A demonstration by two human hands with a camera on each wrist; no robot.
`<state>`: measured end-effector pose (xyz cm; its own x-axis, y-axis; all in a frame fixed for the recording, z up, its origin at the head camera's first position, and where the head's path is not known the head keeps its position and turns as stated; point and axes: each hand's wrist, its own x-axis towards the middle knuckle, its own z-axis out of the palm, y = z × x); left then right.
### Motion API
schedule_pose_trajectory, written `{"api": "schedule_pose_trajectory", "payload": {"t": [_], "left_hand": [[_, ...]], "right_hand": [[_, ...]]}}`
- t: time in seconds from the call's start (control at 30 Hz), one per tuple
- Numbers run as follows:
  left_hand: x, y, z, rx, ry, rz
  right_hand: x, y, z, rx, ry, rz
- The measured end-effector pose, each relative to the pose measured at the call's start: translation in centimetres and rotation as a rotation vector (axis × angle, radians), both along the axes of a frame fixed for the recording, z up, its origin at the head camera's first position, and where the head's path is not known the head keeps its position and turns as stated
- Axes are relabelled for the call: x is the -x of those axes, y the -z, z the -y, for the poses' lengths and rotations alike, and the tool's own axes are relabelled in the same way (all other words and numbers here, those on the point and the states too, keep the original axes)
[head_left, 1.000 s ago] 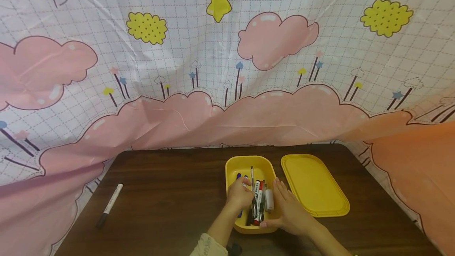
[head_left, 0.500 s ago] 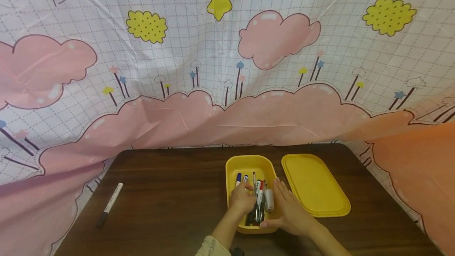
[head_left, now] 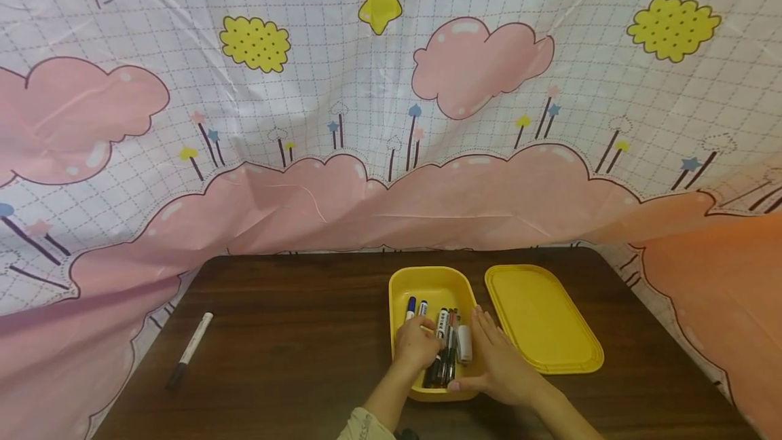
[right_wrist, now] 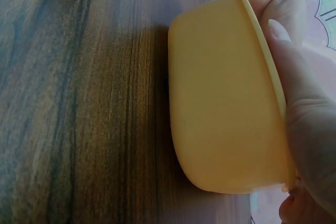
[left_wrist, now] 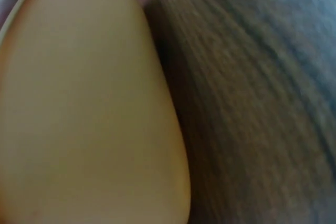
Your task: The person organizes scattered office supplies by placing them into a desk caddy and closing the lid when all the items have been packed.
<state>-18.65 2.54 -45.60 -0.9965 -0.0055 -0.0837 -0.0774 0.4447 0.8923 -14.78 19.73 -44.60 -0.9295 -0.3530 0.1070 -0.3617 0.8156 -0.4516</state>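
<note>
A yellow plastic box point(head_left: 427, 284) holds several markers and pens. My left hand point(head_left: 415, 345) reaches in over its left side, fingers down among them; whether they pinch a pen I cannot tell. Just beyond that hand lie blue-capped markers point(head_left: 411, 305), and right of its fingertips are a white-and-black marker point(head_left: 442, 321) and slim dark pens point(head_left: 452, 352). A thick white capped piece point(head_left: 464, 343) sits by the right wall. My right hand point(head_left: 504, 369) rests along the right rim, fingers straight and thumb at the near edge. The right wrist view has its thumb point(right_wrist: 291, 66) over the rim.
Right of the box, a yellow lid point(head_left: 544, 318) lies flat on the dark wooden table point(head_left: 293, 331). A white marker with a black cap point(head_left: 189, 350) lies far left. A patterned cloth point(head_left: 342, 209) hangs behind the table.
The clear pen by my left hand has come down and right among the other pens, and that hand has shifted slightly toward me and right. My right hand stays on the box.
</note>
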Motion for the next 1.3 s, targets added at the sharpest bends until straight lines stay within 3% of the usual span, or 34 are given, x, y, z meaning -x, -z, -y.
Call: {"api": "schedule_pose_trajectory", "payload": {"t": [0.7, 0.97, 1.3], "left_hand": [[0.0, -1.4, 0.5, -0.036, 0.011, -0.024], [0.3, -2.7, 1.0, -0.064, -0.006, -0.103], [0.3, -4.4, 1.6, -0.089, 0.008, -0.126]], "right_hand": [[0.0, 0.0, -0.1, -0.010, -0.002, 0.001], [0.1, 0.2, -0.1, -0.018, -0.001, -0.031], [-0.1, 0.1, 0.2, -0.019, 0.002, -0.035]]}}
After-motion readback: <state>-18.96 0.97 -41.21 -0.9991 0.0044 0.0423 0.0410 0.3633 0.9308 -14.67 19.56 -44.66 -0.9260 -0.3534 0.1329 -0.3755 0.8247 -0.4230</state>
